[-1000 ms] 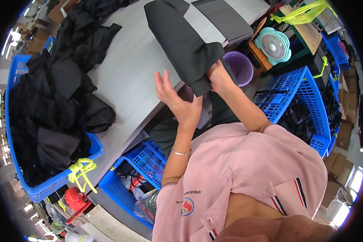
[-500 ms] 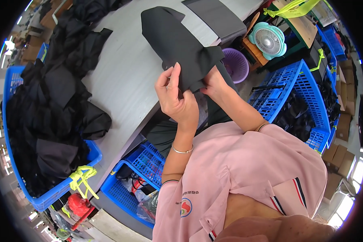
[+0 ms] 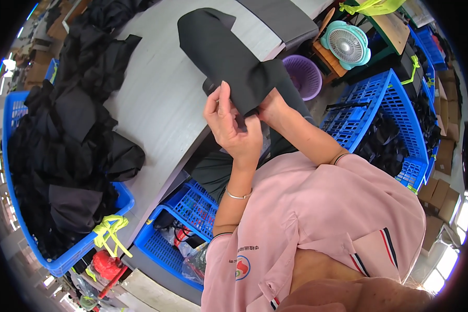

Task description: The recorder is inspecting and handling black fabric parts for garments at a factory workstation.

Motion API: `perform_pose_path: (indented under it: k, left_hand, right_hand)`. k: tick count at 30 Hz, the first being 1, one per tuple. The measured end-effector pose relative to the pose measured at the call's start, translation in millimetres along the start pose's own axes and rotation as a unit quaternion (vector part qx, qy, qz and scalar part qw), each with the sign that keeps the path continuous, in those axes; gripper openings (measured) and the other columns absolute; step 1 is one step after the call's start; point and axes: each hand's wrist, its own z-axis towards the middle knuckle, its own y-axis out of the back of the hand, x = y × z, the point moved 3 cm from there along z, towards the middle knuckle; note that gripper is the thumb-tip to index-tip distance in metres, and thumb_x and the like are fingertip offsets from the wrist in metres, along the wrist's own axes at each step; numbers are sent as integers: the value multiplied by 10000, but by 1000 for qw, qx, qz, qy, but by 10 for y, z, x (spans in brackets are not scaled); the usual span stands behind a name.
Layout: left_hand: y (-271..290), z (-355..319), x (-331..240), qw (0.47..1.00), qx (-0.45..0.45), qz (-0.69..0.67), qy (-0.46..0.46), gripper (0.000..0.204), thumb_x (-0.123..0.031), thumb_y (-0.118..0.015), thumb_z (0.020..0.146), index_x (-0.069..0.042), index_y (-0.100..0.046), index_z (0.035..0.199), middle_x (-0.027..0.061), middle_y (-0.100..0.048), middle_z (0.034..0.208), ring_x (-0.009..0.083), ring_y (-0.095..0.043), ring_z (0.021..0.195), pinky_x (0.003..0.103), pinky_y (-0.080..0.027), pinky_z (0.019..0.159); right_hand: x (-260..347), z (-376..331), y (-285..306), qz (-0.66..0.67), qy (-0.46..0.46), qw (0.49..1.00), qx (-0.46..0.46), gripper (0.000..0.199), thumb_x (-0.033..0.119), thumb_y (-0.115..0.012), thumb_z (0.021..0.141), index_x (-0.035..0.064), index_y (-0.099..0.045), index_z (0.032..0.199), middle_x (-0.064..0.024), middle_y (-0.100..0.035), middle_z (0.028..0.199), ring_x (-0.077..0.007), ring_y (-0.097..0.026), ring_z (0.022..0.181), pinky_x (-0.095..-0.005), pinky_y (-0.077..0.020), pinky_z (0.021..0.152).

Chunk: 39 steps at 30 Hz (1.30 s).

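Observation:
A black fabric piece [image 3: 221,54] stretches from my hands out over the grey table, its far end folded over at one corner. My left hand [image 3: 235,127] grips its near left edge with thumb and fingers, the index finger raised along the side. At the near right edge is my right hand [image 3: 271,108], closed on the cloth; its fingertips are hidden beneath the fabric. A small dark fold of the cloth shows beside the left fingertips.
A blue crate [image 3: 62,255] heaped with black cloth stands left of the table [image 3: 156,88]. Another blue crate [image 3: 166,255] sits below the table edge. On the right are a purple basket [image 3: 302,78], a turquoise fan [image 3: 345,46] and blue crates [image 3: 359,114] of black pieces.
My left hand has shifted slightly right, its thumb now nearer the right hand. The right hand has turned a little, and the cloth's near edge is bunched more between the hands.

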Motion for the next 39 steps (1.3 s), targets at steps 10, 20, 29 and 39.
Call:
perform_pose_path:
  k: [10,20,29,39]
  left_hand:
    - [339,-184,447,980,-31,-43,194,419,-5,-470,941,63,-543,1348,113,-665,1061,114,-625,797,248,-530,718]
    - [230,-712,1212,834,-81,-290,463,185,-33,-551,920,-14,-610,1094,58,-655,1027,179,-663,872,325,-536,791]
    - [47,-758,1282,793,-54,-334,507,277,-33,-561,918,5,-592,1190,75,-638,1212,154,-615,1086,312,-485,923]
    - [187,-754,1215,807,11,-344,480,220,-73,-599,947,-24,-570,1159,26,-631,1054,102,-608,906,255,-499,803]
  right_hand:
    - [64,79,-32,-629,382,677,-33,258,161,-572,947,6,-609,1150,-104,-654,1114,-216,-589,1105,-330,-475,934]
    - [-443,147,73,-904,239,349,62,354,178,-592,838,13,-632,1148,-179,-655,1065,-383,-668,955,-467,-532,854]
    - [-464,132,97,-820,452,342,73,279,175,-625,805,53,-676,1051,-173,-667,1035,-322,-678,933,-460,-554,764]
    - [-578,207,260,-827,485,263,111,364,265,-583,875,201,-659,1224,-71,-694,920,-243,-700,699,-418,-573,570]
